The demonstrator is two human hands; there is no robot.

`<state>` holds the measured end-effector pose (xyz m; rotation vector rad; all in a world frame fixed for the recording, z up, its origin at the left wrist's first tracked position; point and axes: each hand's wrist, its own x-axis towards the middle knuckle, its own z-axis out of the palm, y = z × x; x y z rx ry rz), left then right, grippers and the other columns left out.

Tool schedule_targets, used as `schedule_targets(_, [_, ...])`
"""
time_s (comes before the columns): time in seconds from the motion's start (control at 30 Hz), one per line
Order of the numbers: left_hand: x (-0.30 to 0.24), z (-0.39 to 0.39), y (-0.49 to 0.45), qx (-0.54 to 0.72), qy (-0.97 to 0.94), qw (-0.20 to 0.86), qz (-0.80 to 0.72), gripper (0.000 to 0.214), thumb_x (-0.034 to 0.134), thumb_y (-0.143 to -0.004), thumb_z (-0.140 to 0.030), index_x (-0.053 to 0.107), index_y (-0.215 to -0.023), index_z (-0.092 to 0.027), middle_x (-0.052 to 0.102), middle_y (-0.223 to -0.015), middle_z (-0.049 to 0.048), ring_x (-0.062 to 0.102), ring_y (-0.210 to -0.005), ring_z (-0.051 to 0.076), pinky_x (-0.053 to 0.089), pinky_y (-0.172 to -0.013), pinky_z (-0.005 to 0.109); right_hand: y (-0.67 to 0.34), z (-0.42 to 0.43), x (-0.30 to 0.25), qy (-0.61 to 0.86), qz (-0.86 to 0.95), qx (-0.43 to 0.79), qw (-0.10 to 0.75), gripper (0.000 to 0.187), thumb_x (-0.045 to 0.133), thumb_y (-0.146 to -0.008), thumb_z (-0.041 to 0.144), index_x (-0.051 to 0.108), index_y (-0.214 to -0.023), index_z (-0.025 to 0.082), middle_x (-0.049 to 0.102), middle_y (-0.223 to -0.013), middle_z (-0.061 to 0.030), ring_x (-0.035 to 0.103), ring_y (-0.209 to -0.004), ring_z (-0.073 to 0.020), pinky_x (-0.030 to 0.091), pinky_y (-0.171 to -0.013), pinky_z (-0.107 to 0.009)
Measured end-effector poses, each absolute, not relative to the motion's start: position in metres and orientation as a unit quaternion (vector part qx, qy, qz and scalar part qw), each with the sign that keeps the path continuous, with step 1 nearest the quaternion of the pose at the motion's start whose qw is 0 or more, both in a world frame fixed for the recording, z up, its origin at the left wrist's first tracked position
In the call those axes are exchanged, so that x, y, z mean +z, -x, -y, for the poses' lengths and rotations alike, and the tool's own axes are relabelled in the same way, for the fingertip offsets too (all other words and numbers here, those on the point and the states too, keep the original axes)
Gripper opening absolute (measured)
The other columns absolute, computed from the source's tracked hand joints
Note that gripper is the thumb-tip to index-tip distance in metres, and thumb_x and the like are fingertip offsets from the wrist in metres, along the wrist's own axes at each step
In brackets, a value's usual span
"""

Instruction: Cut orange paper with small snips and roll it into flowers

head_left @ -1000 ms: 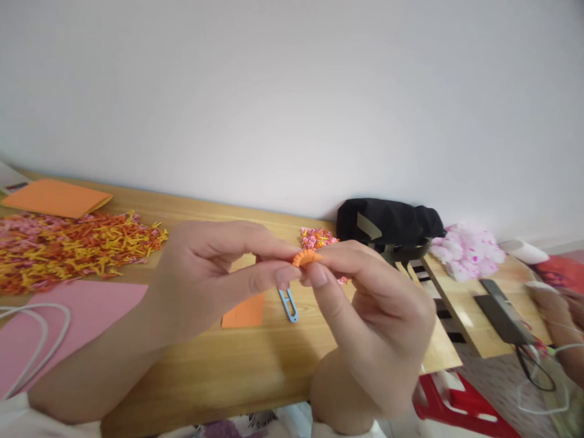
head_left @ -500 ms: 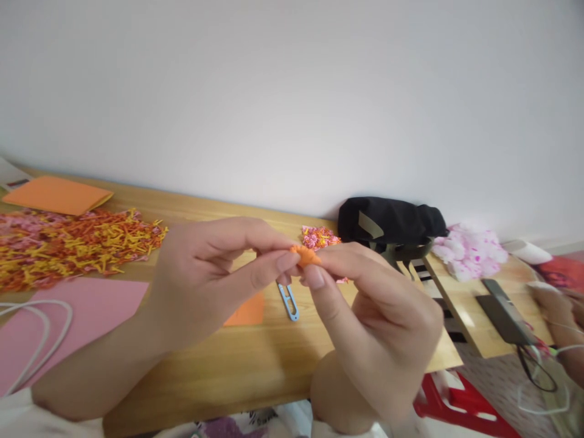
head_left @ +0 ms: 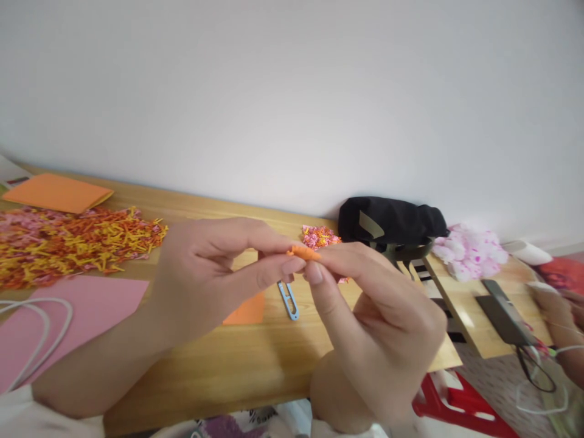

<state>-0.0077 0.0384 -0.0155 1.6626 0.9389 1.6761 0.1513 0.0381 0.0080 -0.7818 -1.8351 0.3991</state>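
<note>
A small strip of crimped orange paper (head_left: pixel 303 251) is pinched between both hands above the table. My left hand (head_left: pixel 219 267) grips its left end between thumb and forefinger. At the other end, the thumb and forefinger of my right hand (head_left: pixel 378 310) are closed on it, and the two hands' fingertips nearly meet. Beneath them on the table are a slim light-blue tool (head_left: pixel 289 301) with a slotted body, partly hidden at its top, and an orange sheet (head_left: pixel 249 309), partly covered by my left hand.
A heap of orange, yellow and pink paper twists (head_left: pixel 91 243) lies left, near folded orange paper (head_left: pixel 59 193), a pink sheet (head_left: pixel 104 304) and white cable (head_left: pixel 68 316). Behind are a smaller heap (head_left: pixel 319 236) and black bag (head_left: pixel 387 220). Another person's hand (head_left: pixel 552 304) is far right.
The orange paper now looks narrower and longer between the fingertips. My left thumb has shifted slightly right and down; both hands otherwise stay in nearly the same place.
</note>
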Motion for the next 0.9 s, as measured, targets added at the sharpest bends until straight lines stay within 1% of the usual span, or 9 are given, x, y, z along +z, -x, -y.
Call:
schedule_targets(0.17, [-0.015,-0.039,0.007,0.629,-0.633,0.284,-0.350,0.019,0.071,-0.080,-0.005,0.078,-0.085,-0.022,0.076,-0.073,-0.0043,0.070,-0.063,0.008,0.058,-0.061,0.013,-0.151,-0.038,0.008,0.329,0.766,0.168,0.525,0.025,0.062,-0.084,0.004,0.072,-0.094,0.025,0.073,-0.075,0.0011,0.067,-0.068,-0.0143,0.057,-0.062,-0.030])
schedule_targets(0.37, [-0.016,-0.039,0.007,0.626,-0.638,0.291,-0.341,0.023,0.069,-0.082,-0.005,0.079,-0.089,-0.025,0.076,-0.073,-0.0048,0.070,-0.064,0.007,0.058,-0.061,0.012,-0.151,-0.038,0.008,0.324,0.767,0.170,0.527,0.022,0.063,-0.083,0.003,0.071,-0.090,0.021,0.073,-0.076,0.0006,0.067,-0.069,-0.0131,0.057,-0.063,-0.028])
schedule_targets(0.47, [-0.016,-0.040,0.008,0.627,-0.643,0.286,-0.335,0.026,0.070,-0.080,-0.003,0.079,-0.088,-0.026,0.077,-0.073,-0.0054,0.070,-0.063,0.008,0.057,-0.060,0.013,-0.152,-0.038,0.009,0.326,0.771,0.163,0.522,0.021,0.063,-0.082,0.000,0.071,-0.089,0.018,0.073,-0.077,0.0006,0.066,-0.070,-0.0113,0.057,-0.064,-0.026])
schedule_targets(0.53, [-0.016,-0.040,0.010,0.625,-0.651,0.270,-0.334,0.022,0.073,-0.078,-0.005,0.079,-0.085,-0.025,0.077,-0.074,-0.0049,0.070,-0.063,0.009,0.057,-0.058,0.014,-0.153,-0.037,0.010,0.334,0.773,0.158,0.516,0.022,0.063,-0.082,-0.001,0.070,-0.089,0.018,0.074,-0.078,0.0006,0.067,-0.071,-0.0112,0.057,-0.065,-0.026])
schedule_targets(0.67, [-0.012,-0.043,0.016,0.600,-0.702,0.232,-0.306,0.018,0.073,-0.079,-0.006,0.079,-0.085,-0.023,0.078,-0.078,-0.0020,0.071,-0.064,0.011,0.056,-0.056,0.018,-0.155,-0.037,0.011,0.328,0.774,0.150,0.521,0.024,0.062,-0.082,-0.002,0.070,-0.090,0.019,0.073,-0.079,0.0000,0.068,-0.074,-0.0133,0.058,-0.065,-0.028])
schedule_targets(0.73, [-0.011,-0.043,0.018,0.593,-0.719,0.223,-0.286,0.019,0.071,-0.081,-0.006,0.079,-0.086,-0.023,0.077,-0.073,-0.0023,0.068,-0.059,0.010,0.054,-0.052,0.019,-0.156,-0.037,0.011,0.319,0.780,0.154,0.516,0.025,0.062,-0.082,-0.002,0.070,-0.090,0.020,0.074,-0.078,-0.0002,0.069,-0.074,-0.0137,0.059,-0.064,-0.028])
schedule_targets(0.83, [-0.010,-0.044,0.018,0.604,-0.707,0.239,-0.280,0.019,0.073,-0.079,-0.007,0.079,-0.084,-0.024,0.074,-0.065,-0.0030,0.065,-0.052,0.010,0.051,-0.046,0.018,-0.156,-0.037,0.013,0.317,0.783,0.161,0.510,0.025,0.063,-0.082,-0.001,0.071,-0.090,0.021,0.074,-0.078,0.0002,0.069,-0.073,-0.0143,0.060,-0.063,-0.027])
schedule_targets(0.9, [-0.010,-0.043,0.017,0.614,-0.690,0.259,-0.284,0.020,0.075,-0.077,-0.005,0.080,-0.083,-0.024,0.076,-0.068,-0.0024,0.067,-0.054,0.010,0.053,-0.048,0.018,-0.155,-0.037,0.014,0.317,0.779,0.166,0.514,0.028,0.063,-0.081,-0.001,0.072,-0.091,0.023,0.074,-0.078,0.0004,0.070,-0.072,-0.0155,0.060,-0.061,-0.028])
